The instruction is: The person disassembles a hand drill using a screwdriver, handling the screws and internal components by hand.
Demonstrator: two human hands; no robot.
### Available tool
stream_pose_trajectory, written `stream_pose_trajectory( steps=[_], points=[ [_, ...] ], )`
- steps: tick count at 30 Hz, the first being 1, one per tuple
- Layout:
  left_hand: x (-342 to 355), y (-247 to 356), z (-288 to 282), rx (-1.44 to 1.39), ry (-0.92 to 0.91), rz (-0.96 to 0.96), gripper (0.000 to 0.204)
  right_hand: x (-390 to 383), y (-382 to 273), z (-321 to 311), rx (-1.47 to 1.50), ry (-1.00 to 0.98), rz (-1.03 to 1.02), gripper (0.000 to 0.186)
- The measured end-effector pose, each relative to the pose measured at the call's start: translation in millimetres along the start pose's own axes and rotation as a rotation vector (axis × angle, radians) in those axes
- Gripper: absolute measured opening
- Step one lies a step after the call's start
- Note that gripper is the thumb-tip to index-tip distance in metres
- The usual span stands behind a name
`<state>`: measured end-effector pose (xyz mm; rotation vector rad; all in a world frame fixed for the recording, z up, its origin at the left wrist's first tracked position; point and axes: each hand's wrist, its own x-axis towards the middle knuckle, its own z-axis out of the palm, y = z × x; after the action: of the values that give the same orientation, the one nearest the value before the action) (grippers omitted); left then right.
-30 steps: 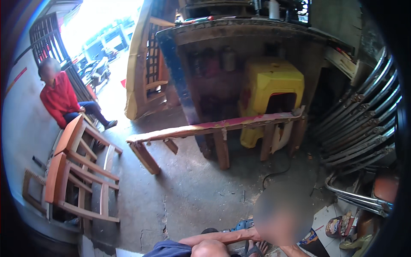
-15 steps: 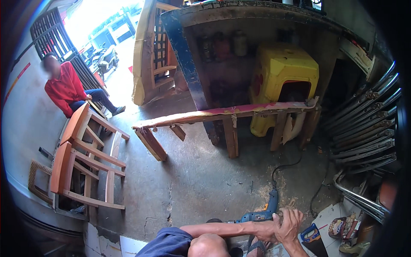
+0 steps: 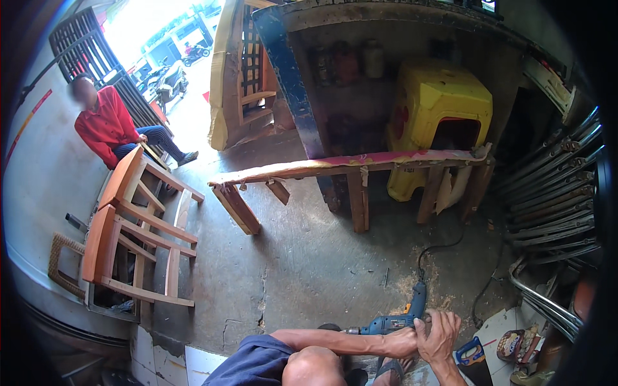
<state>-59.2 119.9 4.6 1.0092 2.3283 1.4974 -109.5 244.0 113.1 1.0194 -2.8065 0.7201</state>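
Observation:
Along the lower edge, my left forearm stretches across beside a bare rounded patch of skin and dark blue cloth to my left hand (image 3: pixel 400 342), its fingers largely hidden. My right hand (image 3: pixel 438 338) rises from the lower right against it, fingers bent and somewhat apart. Just beyond both lies a blue power drill (image 3: pixel 388 325) on the floor among wood shavings, its cord running back. A handsaw with a blue handle (image 3: pixel 470 354) rests right of my right hand. Below my hands a sandalled foot shows.
A rough wooden frame (image 3: pixel 290 170) crosses before a yellow plastic stool (image 3: pixel 438 90) under a worn counter (image 3: pixel 277 61). Wooden chair frames (image 3: pixel 132 238) stand left; stacked metal tubing (image 3: pixel 550 193) fills the right. A person in red (image 3: pixel 103 125) sits by the doorway, motorbikes outside.
The whole view has shifted, so the room's things sit higher and further right. Both my hands stay close together at the lower edge beside the drill.

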Motion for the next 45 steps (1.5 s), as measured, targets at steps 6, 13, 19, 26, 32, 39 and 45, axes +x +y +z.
stream_pose_trajectory(
  steps=[6,13,19,26,32,39,45],
  points=[
    [-3.3,2.5,4.2,-0.041,0.274,0.172,0.040,-7.1,0.9,3.4,0.044,-0.033,0.029,0.038],
    [0.5,9.5,10.7,-0.136,0.068,-0.152,0.045,-3.3,1.3,3.7,0.048,0.013,0.025,0.035],
    [2.8,-9.0,-4.1,-0.105,0.010,0.166,0.043,1.1,-3.8,4.3,0.094,-0.013,0.048,0.033],
    [-15.6,10.0,6.1,-0.074,0.230,0.039,0.034,3.0,-6.0,1.6,0.089,-0.006,-0.008,0.023],
    [-9.5,-18.8,14.8,0.071,0.267,0.076,0.037,5.3,-3.2,1.8,0.053,-0.009,-0.104,0.023],
    [-0.6,4.0,-3.1,-0.080,0.126,0.242,0.049,-6.3,2.3,-0.6,0.023,0.005,-0.066,0.024],
    [-9.0,-13.7,16.7,0.027,0.145,0.072,0.040,-3.3,-4.5,-8.1,0.019,-0.035,-0.065,0.024]
  ],
)
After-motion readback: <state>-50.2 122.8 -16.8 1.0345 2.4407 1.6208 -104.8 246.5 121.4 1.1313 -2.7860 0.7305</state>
